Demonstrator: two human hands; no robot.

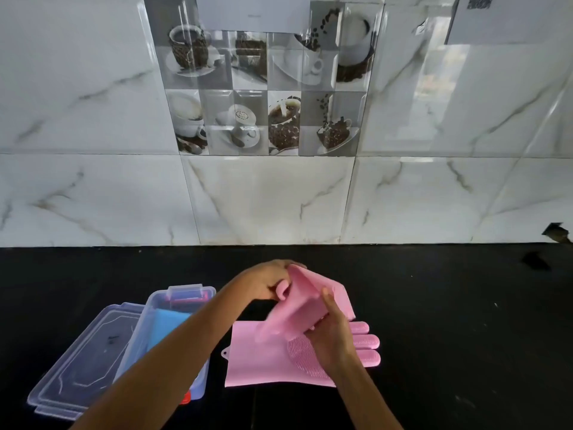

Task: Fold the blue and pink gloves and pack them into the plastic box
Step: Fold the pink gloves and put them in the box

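Observation:
A pink glove (302, 301) is held folded above the black counter, gripped on both sides. My left hand (266, 282) pinches its far left edge; my right hand (331, 333) clasps its near right side. Beneath it a second pink glove (260, 358) lies flat, fingers pointing right, scrubber bristles showing. To the left stands the clear plastic box (155, 305), open, with a blue glove (169, 328) folded inside; my left forearm crosses over its near end.
The box's transparent lid (90, 355) lies flat on the counter left of the box. A marble-tiled wall (279, 197) rises at the back edge of the counter. A small dark chip (556, 232) marks the wall at far right.

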